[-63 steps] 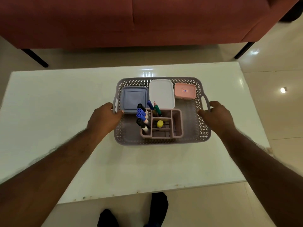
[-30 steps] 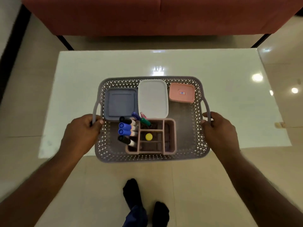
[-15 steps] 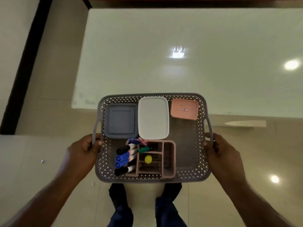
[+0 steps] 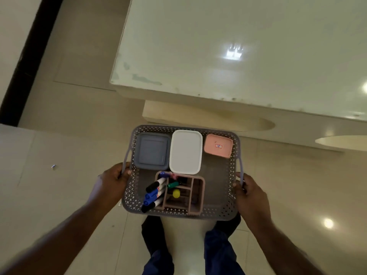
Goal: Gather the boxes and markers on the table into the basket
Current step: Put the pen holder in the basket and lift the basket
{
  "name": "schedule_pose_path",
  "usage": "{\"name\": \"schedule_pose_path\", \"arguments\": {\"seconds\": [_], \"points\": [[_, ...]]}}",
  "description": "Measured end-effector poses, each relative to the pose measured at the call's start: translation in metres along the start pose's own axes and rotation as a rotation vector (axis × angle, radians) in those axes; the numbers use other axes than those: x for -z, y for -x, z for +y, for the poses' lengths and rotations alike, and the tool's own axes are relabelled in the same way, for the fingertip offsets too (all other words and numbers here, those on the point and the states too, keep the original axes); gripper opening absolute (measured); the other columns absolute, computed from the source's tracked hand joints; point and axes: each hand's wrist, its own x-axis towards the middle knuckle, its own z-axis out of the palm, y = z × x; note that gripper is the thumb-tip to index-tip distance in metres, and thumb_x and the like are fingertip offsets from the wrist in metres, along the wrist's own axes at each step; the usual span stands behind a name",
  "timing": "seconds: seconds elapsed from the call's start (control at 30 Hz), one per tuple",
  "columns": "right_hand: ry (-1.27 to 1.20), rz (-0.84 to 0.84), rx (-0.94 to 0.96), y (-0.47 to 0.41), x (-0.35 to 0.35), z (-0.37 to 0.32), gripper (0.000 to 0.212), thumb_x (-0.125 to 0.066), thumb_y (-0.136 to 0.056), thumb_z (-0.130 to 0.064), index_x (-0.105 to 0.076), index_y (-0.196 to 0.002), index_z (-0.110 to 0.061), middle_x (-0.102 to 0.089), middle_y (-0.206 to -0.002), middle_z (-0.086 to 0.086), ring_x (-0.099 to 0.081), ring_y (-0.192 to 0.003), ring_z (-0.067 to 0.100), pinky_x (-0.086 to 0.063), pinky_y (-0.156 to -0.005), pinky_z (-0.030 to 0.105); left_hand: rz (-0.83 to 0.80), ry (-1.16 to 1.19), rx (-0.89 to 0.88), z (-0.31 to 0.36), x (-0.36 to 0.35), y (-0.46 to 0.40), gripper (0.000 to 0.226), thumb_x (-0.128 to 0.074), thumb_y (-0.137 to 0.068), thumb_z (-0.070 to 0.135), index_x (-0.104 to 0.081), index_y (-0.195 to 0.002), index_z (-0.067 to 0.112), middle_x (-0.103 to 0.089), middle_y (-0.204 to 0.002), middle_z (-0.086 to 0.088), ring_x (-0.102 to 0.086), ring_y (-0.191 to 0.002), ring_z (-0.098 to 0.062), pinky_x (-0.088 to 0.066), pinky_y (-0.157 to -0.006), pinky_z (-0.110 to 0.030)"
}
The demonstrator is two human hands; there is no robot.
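Looking down from the head view, I see the white table (image 4: 238,46) filling the upper right of the frame, bare, with the grey basket (image 4: 228,212) carried below it over the floor, at lower centre. My left hand (image 4: 111,183) is curled round the left handle, my right hand (image 4: 251,192) round the right one. The basket's long axis runs left to right across the frame. Along its far edge sit the grey box (image 4: 152,150), the white box (image 4: 185,151) and the pink box (image 4: 218,145), side by side. Nearer me stands the pink organiser (image 4: 195,195), with the markers (image 4: 154,192) leaning out of its left cell, caps pointing lower left. I judge the gathering done. The risk is tilt: an uneven lift could slide the boxes or tip the leaning markers out.
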Motion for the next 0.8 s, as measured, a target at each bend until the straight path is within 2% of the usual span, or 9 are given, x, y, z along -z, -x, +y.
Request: {"name": "schedule_pose_path", "arguments": {"seconds": [0.07, 0.13, 0.17, 0.3, 0.47, 0.57, 0.7, 0.8], "points": [[0.009, 0.007, -0.015, -0.023, -0.02, 0.002, 0.03, -0.047, -0.1, -0.026, -0.058, -0.128, -0.027, -0.071, -0.111, -0.001, -0.065, -0.1, 0.023, -0.041, -0.073, 0.027, 0.001, 0.0, -0.021, -0.015, -0.013, -0.033, 0.014, -0.056, -0.091, 0.039, -0.064, -0.099, 0.047, -0.073, -0.091, 0.006, -0.069, -0.088, -0.02, -0.057, -0.08, -0.046], [0.027, 0.006, -0.03, -0.049, -0.04, 0.003, 0.031, -0.048, -0.098, -0.025, -0.058, -0.128, -0.026, -0.07, -0.114, 0.002, -0.064, -0.102, 0.028, -0.044, -0.075, 0.03, 0.009, 0.004, -0.033, -0.036, -0.029, -0.074, 0.025, -0.052, -0.081, 0.051, -0.064, -0.103, 0.048, -0.074, -0.095, 0.002, -0.07, -0.092, -0.024, -0.058, -0.081, -0.048], [0.017, 0.01, -0.03, -0.063, -0.047, 0.002, 0.032, -0.048, -0.097, -0.024, -0.058, -0.127, -0.027, -0.071, -0.114, 0.003, -0.064, -0.102, 0.029, -0.046, -0.077, 0.031, 0.011, 0.011, -0.042, -0.038, -0.036, -0.092, 0.025, -0.052, -0.08, 0.051, -0.065, -0.102, 0.049, -0.074, -0.096, 0.001, -0.07, -0.092, -0.026, -0.058, -0.082, -0.048], [-0.015, 0.035, -0.031, -0.117, -0.061, -0.012, 0.037, -0.052, -0.091, -0.016, -0.059, -0.126, -0.025, -0.07, -0.114, 0.006, -0.064, -0.104, 0.032, -0.044, -0.078, 0.03, 0.03, 0.016, -0.071, -0.008, -0.054, -0.14, 0.019, -0.056, -0.095, 0.026, -0.07, -0.108, 0.029, -0.072, -0.098, -0.005, -0.066, -0.092, -0.029, -0.054, -0.079, -0.038], [-0.112, 0.067, -0.03, -0.177, -0.058, -0.031, 0.042, -0.051, -0.086, -0.013, -0.059, -0.124, -0.029, -0.072, -0.105, 0.003, -0.066, -0.096, 0.028, -0.05, -0.079, 0.031, 0.068, 0.139, -0.054, 0.031, -0.073, -0.196, 0.023, -0.051, -0.095, 0.028, -0.069, -0.11, 0.024, -0.071, -0.104, -0.004, -0.065, -0.097, -0.028, -0.053, -0.089, -0.041], [-0.15, 0.077, -0.034, -0.208, -0.058, -0.035, 0.042, -0.049, -0.084, -0.013, -0.059, -0.121, -0.029, -0.073, -0.1, 0.002, -0.068, -0.092, 0.028, -0.055, -0.08, 0.037, 0.056, 0.219, -0.067, 0.053, -0.086, -0.223, 0.021, -0.052, -0.092, 0.019, -0.068, -0.105, 0.02, -0.07, -0.1, -0.003, -0.065, -0.095, -0.026, -0.051, -0.083, -0.037], [-0.203, 0.111, -0.035, -0.247, -0.056, -0.04, 0.041, -0.048, -0.089, -0.011, -0.057, -0.126, -0.025, -0.071, -0.11, 0.007, -0.066, -0.097, 0.032, -0.055, -0.084, 0.041, 0.043, 0.24, -0.095, 0.079, -0.103, -0.251, 0.023, -0.052, -0.09, 0.012, -0.064, -0.108, 0.019, -0.068, -0.1, -0.004, -0.063, -0.092, -0.026, -0.05, -0.081, -0.036], [-0.232, 0.148, -0.055, -0.271, -0.056, -0.042, 0.038, -0.047, -0.093, -0.014, -0.056, -0.13, -0.021, -0.068, -0.116, 0.01, -0.063, -0.104, 0.034, -0.054, -0.089, 0.043, 0.049, 0.23, -0.081, 0.092, -0.114, -0.274, 0.026, -0.055, -0.09, 0.015, -0.066, -0.113, 0.012, -0.068, -0.105, -0.007, -0.064, -0.095, -0.026, -0.048, -0.077, -0.029]]}}
